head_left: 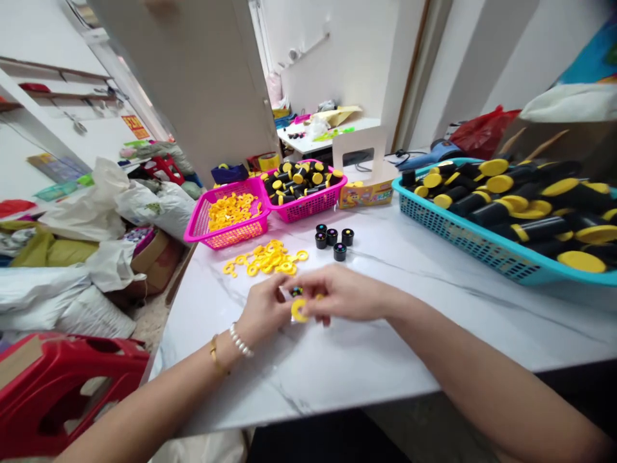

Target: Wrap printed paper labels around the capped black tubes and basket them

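Note:
Both hands meet over the white marble table (385, 347). My left hand (263, 307) and my right hand (340, 294) pinch together around a small black cap (295, 291) and a yellow ring (299, 311); which hand holds which piece I cannot tell. Just beyond them lies a loose pile of yellow rings (267, 258). Several small black caps (332, 241) stand upright behind the pile.
A pink basket of yellow rings (230, 218) and a pink basket of black and yellow tubes (303, 183) sit at the back. A blue basket (472, 238) full of black tubes fills the right. A red stool (62, 386) and bags crowd the left floor.

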{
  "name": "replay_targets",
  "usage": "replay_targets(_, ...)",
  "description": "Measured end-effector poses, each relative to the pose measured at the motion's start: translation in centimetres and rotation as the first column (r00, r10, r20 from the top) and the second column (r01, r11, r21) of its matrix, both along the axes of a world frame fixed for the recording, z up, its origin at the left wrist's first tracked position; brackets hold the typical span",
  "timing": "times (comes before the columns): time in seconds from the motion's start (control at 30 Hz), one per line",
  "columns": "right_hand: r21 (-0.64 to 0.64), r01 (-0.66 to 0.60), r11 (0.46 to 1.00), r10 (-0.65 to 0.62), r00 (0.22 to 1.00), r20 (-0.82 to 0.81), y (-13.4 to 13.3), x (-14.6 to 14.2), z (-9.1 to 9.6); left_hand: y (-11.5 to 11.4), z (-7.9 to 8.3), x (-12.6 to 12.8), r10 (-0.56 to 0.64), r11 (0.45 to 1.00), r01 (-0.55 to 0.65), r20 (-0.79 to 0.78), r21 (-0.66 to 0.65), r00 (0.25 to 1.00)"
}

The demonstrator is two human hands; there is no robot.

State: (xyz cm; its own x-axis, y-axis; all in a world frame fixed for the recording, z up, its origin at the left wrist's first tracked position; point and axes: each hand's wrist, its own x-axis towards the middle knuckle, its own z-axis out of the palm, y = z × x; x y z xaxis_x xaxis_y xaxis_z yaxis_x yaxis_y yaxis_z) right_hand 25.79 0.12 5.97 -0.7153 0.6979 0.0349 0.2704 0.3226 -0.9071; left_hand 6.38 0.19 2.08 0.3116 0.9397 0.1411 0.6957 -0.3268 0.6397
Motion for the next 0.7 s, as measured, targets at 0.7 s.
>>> replay_targets(0.7, -0.477, 0.275, 0.835, -0.212, 0.960, 0.182, 0.7, -2.9, -2.4, -2.9, -1.9, -2.5, -0.160, 0.987, 0.163, 0.107, -0.018, 0.981)
